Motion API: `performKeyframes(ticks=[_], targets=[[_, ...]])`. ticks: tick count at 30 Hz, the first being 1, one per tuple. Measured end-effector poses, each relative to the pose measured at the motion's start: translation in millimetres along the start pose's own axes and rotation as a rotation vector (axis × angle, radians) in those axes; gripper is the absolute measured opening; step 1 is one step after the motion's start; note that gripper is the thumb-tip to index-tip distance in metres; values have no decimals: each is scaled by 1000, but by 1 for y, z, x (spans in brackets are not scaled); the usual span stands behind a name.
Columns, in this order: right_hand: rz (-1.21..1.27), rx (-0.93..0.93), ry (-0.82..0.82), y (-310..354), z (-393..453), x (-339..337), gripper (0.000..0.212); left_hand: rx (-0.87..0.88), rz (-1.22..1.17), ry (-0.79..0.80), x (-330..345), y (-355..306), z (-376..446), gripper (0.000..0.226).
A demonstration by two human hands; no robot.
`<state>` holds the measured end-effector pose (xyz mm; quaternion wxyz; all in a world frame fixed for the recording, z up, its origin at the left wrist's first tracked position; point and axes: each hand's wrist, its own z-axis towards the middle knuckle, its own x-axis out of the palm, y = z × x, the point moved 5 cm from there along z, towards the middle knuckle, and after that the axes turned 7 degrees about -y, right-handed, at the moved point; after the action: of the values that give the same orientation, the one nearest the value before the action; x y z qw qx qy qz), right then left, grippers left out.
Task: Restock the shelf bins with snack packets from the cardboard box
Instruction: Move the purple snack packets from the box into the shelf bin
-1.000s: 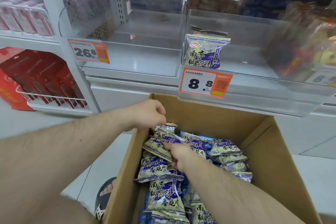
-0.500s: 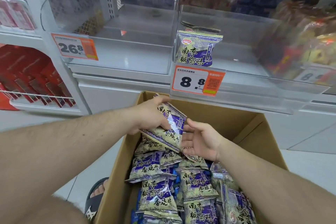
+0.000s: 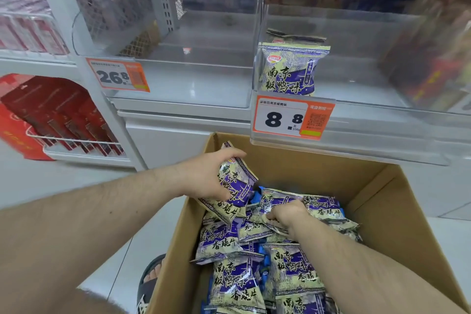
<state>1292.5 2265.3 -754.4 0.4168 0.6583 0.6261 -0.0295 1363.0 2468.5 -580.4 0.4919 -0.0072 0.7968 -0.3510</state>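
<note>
step: gathering | left hand (image 3: 204, 176) grips packet (image 3: 235, 183) | right hand (image 3: 286, 215) pinches box packet (image 3: 274, 205) | advice: several are best gathered before the bin (image 3: 356, 99) is loaded

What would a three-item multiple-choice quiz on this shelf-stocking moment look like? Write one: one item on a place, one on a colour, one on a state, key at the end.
1. Where does the one stocked packet stand?
A. In the clear bin above the 8.8 price tag
B. In the bin above the 26.8 tag
C. On the floor

2. What colour frames the 8.8 price tag?
A. Green
B. Orange
C. Blue

3. What is the left hand doing?
A. Hanging idle outside the box
B. Pressing flat on the shelf
C. Gripping a packet over the cardboard box

Key:
1 A, the packet stands upright just behind that tag.
2 B, its border and code panel are orange.
3 C, the fingers curl round a held packet above the cardboard box, while the right hand reaches among the packets inside.
</note>
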Motion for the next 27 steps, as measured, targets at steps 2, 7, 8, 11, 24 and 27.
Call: performKeyframes(ticks=[2, 7, 8, 11, 24, 27], targets=[[89, -10, 49, 2, -13, -15, 41, 18, 26, 7, 0, 2, 1, 87], [-288, -262, 79, 14, -60, -64, 90, 50, -43, 18, -2, -3, -1, 87], [-358, -322, 107, 15, -71, -74, 85, 55, -69, 23, -2, -4, -2, 88], [-351, -404, 263, 22, -107, -105, 73, 64, -143, 50, -2, -5, -6, 92], [465, -466, 453, 41, -204, -124, 63, 295, -389, 0, -15, -78, -55, 89], [569, -512, 340, 46, -212, -127, 71, 310, -511, -52, -19, -88, -62, 89]])
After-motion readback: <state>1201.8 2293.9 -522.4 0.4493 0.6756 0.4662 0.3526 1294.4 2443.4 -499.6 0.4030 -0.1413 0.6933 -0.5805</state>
